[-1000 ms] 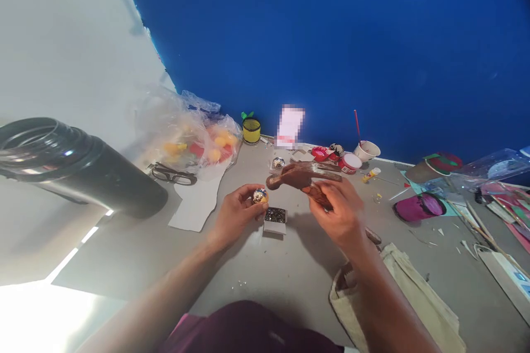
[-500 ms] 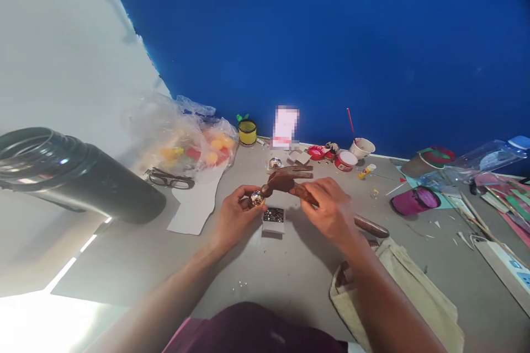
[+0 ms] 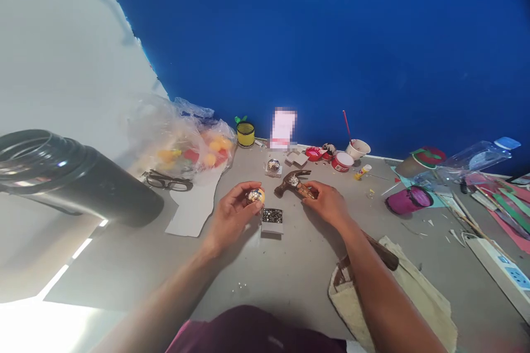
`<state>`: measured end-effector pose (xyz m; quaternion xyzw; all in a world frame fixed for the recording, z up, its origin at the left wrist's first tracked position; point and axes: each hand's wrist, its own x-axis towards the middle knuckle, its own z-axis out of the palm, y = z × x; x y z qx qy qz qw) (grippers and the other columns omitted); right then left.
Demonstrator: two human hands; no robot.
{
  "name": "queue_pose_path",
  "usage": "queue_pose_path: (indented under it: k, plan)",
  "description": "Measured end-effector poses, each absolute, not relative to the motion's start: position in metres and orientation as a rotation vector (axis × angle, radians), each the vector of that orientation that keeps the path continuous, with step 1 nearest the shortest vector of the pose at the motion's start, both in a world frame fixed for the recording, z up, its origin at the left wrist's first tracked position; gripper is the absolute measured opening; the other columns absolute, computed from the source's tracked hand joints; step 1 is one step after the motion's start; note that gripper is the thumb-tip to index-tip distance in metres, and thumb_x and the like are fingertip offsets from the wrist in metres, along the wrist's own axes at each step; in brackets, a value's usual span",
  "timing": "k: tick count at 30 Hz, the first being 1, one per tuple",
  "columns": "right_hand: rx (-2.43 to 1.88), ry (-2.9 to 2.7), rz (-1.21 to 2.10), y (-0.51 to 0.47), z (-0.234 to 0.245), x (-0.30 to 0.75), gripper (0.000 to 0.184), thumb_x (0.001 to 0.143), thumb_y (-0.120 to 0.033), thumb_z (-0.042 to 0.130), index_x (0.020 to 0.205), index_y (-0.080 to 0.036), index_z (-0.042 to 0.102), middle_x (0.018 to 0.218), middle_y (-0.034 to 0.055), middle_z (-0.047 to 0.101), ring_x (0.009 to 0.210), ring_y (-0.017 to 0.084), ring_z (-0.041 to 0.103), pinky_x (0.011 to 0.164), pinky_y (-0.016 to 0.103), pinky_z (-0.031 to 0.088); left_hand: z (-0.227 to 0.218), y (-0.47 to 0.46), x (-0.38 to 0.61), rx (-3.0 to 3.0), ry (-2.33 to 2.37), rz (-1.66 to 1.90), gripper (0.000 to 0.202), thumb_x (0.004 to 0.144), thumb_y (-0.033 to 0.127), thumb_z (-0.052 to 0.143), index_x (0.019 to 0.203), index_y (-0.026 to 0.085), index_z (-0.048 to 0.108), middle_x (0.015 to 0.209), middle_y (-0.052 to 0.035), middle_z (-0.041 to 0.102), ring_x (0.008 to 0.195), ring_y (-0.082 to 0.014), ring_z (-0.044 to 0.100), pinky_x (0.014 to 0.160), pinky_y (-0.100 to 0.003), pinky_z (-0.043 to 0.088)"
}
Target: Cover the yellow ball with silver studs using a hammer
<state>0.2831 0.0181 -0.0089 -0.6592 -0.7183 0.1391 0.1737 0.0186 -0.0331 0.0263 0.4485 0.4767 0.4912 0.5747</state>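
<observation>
as seen on the table (image 3: 290, 265):
left hand (image 3: 232, 215): closed on ball (image 3: 255, 196)
right hand (image 3: 329, 204): clamped on hammer (image 3: 295, 183)
box (image 3: 273, 219): set between

Black cylinder (image 3: 78, 176) far left, lying on its side. Glasses (image 3: 168, 181) beside a clear plastic bag (image 3: 186, 138) of yellow and red items. White paper sheet (image 3: 194, 204) on grey table (image 3: 290, 270). Yellow cup (image 3: 245, 134) against blue wall (image 3: 331, 38). White cup (image 3: 358, 148) with red stick, red-labelled tub (image 3: 342, 161), glue stick (image 3: 362, 171). Purple cup (image 3: 408, 200) on its side. Beige cloth bag (image 3: 414, 298) lower right. Power strip (image 3: 501, 270) at right edge.
</observation>
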Motion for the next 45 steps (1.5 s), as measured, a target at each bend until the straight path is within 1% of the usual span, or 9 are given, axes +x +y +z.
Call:
queue_pose_path:
  k: [3,7,13,17,22,29,32,39,45]
  plan:
    - [-1.718,-2.070,0.315,0.016,-0.011,0.276,0.021,0.086,-0.025,0.067,0.105,-0.024,0.075,0.105,0.0074,0.072,0.102,0.025,0.062,0.078,0.031,0.047,0.029,-0.033,0.019,1.037,1.111,1.146,0.042,0.077,0.034,0.079,0.115,0.022,0.068,0.106,-0.0047,0.069,0.075,-0.0127,0.060,0.073,-0.028,0.052]
    - [-1.340,-2.096,0.294,0.003,-0.007,0.251,0.016,0.095,-0.024,0.061,0.103,-0.020,0.074,0.103,0.0082,0.073,0.104,0.022,0.060,0.093,0.035,0.046,0.027,-0.032,0.018,1.017,1.137,1.086,0.039,0.075,0.035,0.080,0.110,0.021,0.070,0.099,-0.0049,0.070,0.072,-0.0126,0.059,0.069,-0.027,0.050]
    - [-1.231,-2.595,0.308,-0.012,0.003,0.212,0.024,0.098,-0.040,0.061,0.092,-0.021,0.075,0.086,0.0063,0.072,0.089,0.022,0.055,0.081,0.035,0.040,0.020,-0.029,0.014,1.080,1.204,1.039,0.043,0.073,0.041,0.082,0.110,0.021,0.071,0.091,-0.0051,0.071,0.071,-0.0150,0.059,0.066,-0.028,0.048]
    - [-1.328,-2.694,0.336,-0.009,0.003,0.205,0.028,0.097,-0.045,0.061,0.097,-0.020,0.075,0.088,0.0062,0.070,0.090,0.023,0.052,0.075,0.034,0.035,0.020,-0.029,0.014,1.083,1.207,1.004,0.043,0.074,0.043,0.081,0.110,0.022,0.071,0.088,-0.0042,0.070,0.072,-0.0159,0.058,0.067,-0.028,0.047]
    - [-1.355,-2.714,0.354,-0.008,0.004,0.204,0.021,0.101,-0.033,0.056,0.099,-0.021,0.074,0.089,0.0055,0.071,0.092,0.023,0.052,0.074,0.034,0.035,0.013,-0.026,0.011,1.140,1.236,0.972,0.044,0.077,0.045,0.079,0.113,0.023,0.070,0.082,-0.0028,0.068,0.072,-0.0163,0.057,0.070,-0.028,0.047]
    - [-1.310,-2.773,0.287,-0.004,-0.002,0.200,0.019,0.101,-0.029,0.054,0.099,-0.020,0.071,0.091,0.0072,0.069,0.094,0.024,0.053,0.072,0.034,0.036,0.006,-0.021,0.009,1.151,1.269,0.945,0.045,0.077,0.047,0.080,0.114,0.022,0.069,0.086,-0.0037,0.069,0.073,-0.0168,0.057,0.071,-0.029,0.046]
    - [-1.301,-2.792,0.259,-0.004,-0.002,0.201,0.018,0.101,-0.026,0.053,0.099,-0.019,0.069,0.090,0.0077,0.068,0.093,0.024,0.054,0.069,0.035,0.036,0.006,-0.019,0.007,1.169,1.289,0.924,0.047,0.078,0.049,0.079,0.115,0.022,0.068,0.078,-0.0021,0.066,0.073,-0.0180,0.057,0.070,-0.029,0.045]
    - [-1.306,-2.828,0.248,-0.003,0.007,0.198,0.010,0.095,-0.022,0.059,0.099,-0.018,0.066,0.091,0.0081,0.069,0.094,0.026,0.056,0.065,0.035,0.037,0.003,-0.018,0.005,1.151,1.301,0.914,0.049,0.077,0.051,0.078,0.115,0.023,0.069,0.082,-0.0027,0.069,0.073,-0.0179,0.058,0.071,-0.029,0.046]
    - [-1.293,-2.805,0.263,-0.007,0.006,0.199,0.011,0.096,-0.020,0.056,0.098,-0.018,0.067,0.087,0.0077,0.068,0.091,0.024,0.056,0.071,0.034,0.039,0.007,-0.020,0.010,1.154,1.303,0.935,0.046,0.078,0.050,0.078,0.113,0.022,0.070,0.076,-0.0020,0.067,0.070,-0.0167,0.056,0.067,-0.028,0.045]
